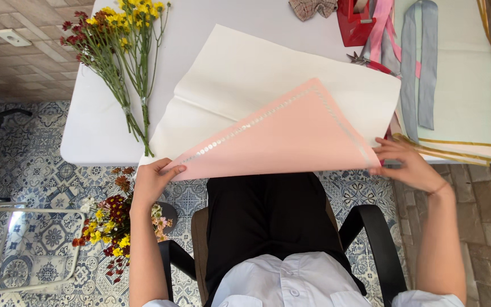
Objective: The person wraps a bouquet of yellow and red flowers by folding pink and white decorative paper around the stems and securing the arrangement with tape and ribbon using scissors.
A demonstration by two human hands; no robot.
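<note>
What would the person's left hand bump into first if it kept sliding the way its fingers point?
The left hand points up and right along the near edge of the pink sheet, which it already touches. Going on, it would probably slide further onto that sheet, with the white sheet beyond.

Left hand (153, 181) pinches the near-left corner of the pink wrapping sheet (291, 139), right hand (407, 165) grips its right corner, folded over a white sheet (245, 68) on the desk (92, 131). Yellow and red flowers (120, 51) lie left; ribbons (419, 68) lie right.
</note>
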